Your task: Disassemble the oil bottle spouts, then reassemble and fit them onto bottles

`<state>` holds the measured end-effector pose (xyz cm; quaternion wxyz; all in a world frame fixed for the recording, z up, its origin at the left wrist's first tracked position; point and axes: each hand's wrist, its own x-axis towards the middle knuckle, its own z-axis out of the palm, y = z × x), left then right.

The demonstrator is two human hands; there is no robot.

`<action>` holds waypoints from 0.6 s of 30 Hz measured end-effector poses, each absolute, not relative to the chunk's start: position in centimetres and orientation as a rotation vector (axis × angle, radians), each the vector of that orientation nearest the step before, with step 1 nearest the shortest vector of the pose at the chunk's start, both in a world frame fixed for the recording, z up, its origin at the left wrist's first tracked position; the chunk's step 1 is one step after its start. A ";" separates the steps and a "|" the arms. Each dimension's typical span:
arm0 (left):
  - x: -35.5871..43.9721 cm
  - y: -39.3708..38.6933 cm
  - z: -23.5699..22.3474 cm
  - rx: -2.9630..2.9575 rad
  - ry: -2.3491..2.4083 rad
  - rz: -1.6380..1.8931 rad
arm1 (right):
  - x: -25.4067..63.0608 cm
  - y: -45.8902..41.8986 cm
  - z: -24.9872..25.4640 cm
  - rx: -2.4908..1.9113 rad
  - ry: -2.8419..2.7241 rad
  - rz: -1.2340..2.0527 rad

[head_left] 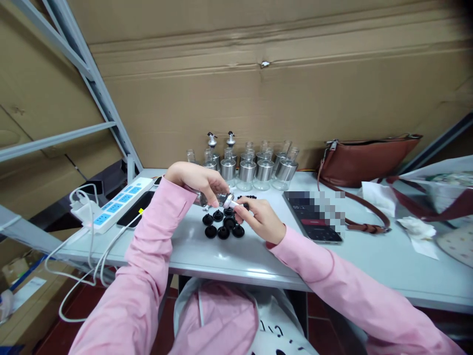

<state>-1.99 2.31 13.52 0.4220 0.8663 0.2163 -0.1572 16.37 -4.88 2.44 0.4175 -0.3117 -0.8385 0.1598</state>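
Observation:
My left hand (pixel 201 180) is wrapped over a glass bottle (pixel 202 198) tipped on its side, its neck pointing right. At the neck sits a silver pourer spout (pixel 229 199). The thumb and fingers of my right hand (pixel 260 219) pinch the pourer's pale tip; how firmly it sits in the neck is hidden by fingers. Below both hands, several black round stoppers (pixel 222 232) lie on the table. A cluster of small black pieces (pixel 252 197) lies just behind my right hand, partly covered.
Several glass bottles with metal sleeves (pixel 265 170) stand behind, two fitted with pourers (pixel 231 139). A power strip (pixel 121 202) with white cables is on the left. To the right are a phone (pixel 314 219), a brown bag (pixel 369 160) and crumpled tissue (pixel 417 229).

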 end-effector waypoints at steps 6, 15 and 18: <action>-2.1 1.8 13.8 2.196 0.534 -0.404 | 16.8 -4.4 2.5 -0.636 -2.186 -0.389; -2.0 0.9 14.4 2.232 0.591 -0.348 | 17.7 -3.6 3.1 -0.525 -2.151 -0.632; -2.2 0.9 14.5 2.245 0.598 -0.317 | 17.9 -3.4 3.1 -0.498 -2.133 -0.680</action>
